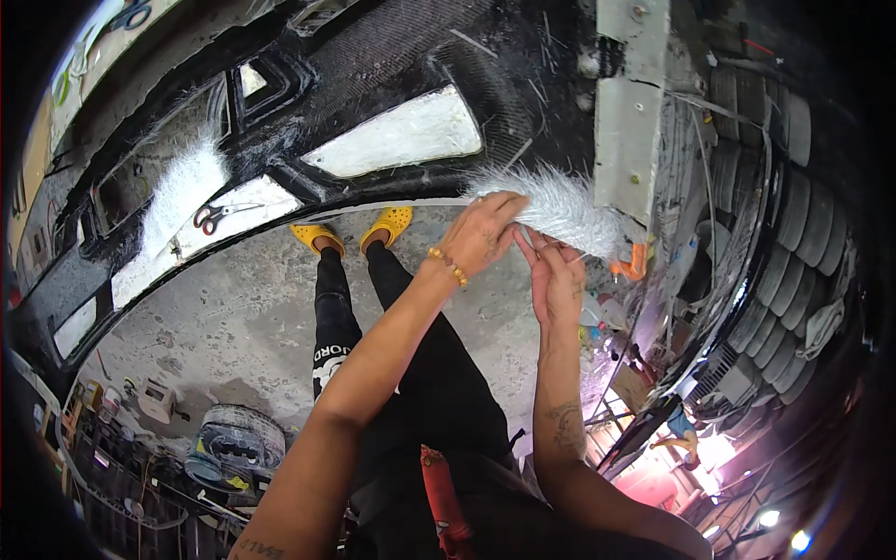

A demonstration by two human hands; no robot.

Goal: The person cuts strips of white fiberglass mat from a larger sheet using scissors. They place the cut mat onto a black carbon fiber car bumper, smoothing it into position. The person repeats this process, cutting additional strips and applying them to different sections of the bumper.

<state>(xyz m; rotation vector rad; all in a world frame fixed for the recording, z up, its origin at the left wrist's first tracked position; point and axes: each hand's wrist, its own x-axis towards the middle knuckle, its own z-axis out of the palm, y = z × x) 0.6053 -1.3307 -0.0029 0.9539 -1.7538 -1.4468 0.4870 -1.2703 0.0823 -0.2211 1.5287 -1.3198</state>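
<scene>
A shaggy strip of white fibreglass-like matting (pixel 565 210) lies along the near edge of a black moulded panel (pixel 392 75), at its right end. My left hand (pixel 485 229), with a beaded bracelet at its wrist, pinches the lower left part of the strip. Just right of it, my right hand (pixel 557 280) is closed at the strip's lower edge, fingertips close to the left ones. Some of the fingertips are hidden among the fibres and behind each other. Loose strands stick out around the strip.
Another white fibrous piece (pixel 187 191) lies on the panel's left, near scissors (pixel 217 217). A grey metal bar (pixel 627 140) stands at the right, with an orange clamp-like piece (pixel 635 264) below it. Clutter lines the lower left floor; another person (pixel 679 437) is at lower right.
</scene>
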